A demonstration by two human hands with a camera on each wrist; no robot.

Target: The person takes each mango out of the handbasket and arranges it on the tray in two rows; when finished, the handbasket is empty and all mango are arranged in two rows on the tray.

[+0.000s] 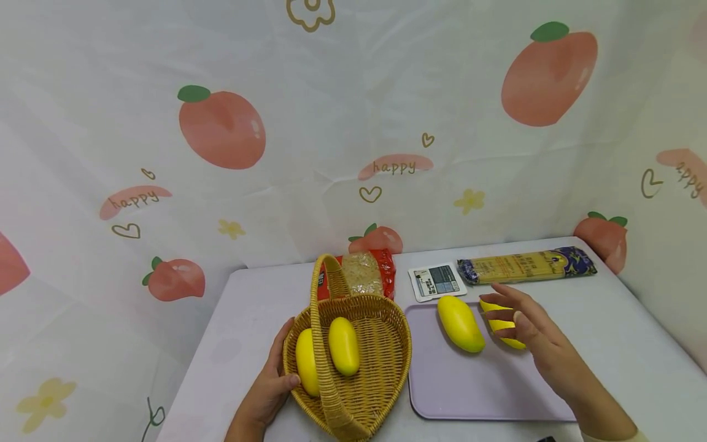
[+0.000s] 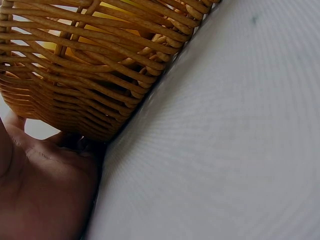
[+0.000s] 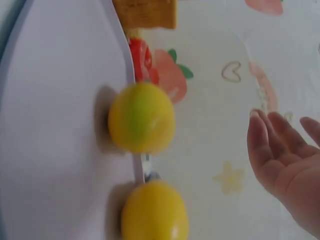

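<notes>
A heart-shaped wicker basket point(image 1: 382, 362) with a tall arched handle stands on the table. Two yellow mangoes lie inside it, one mango point(image 1: 306, 362) partly behind the handle, the other mango point(image 1: 343, 347) to its right. My left hand point(image 1: 267, 387) grips the basket's left side, thumb at the rim; the left wrist view shows the palm low against the weave point(image 2: 85, 75). Over the lilac tray point(image 1: 469, 393), my right hand point(image 1: 544, 347) hovers with loosely spread fingers, holding nothing. On that tray lie a mango point(image 1: 461, 324) and another mango point(image 1: 510, 342), partly hidden by the fingers.
Behind the basket lies a red bag with a clear window point(image 1: 361, 276). A flat white package point(image 1: 437, 282) and a long pack of noodles point(image 1: 525, 266) lie beyond the tray. A fruit-printed cloth point(image 1: 309, 184) hangs behind the table.
</notes>
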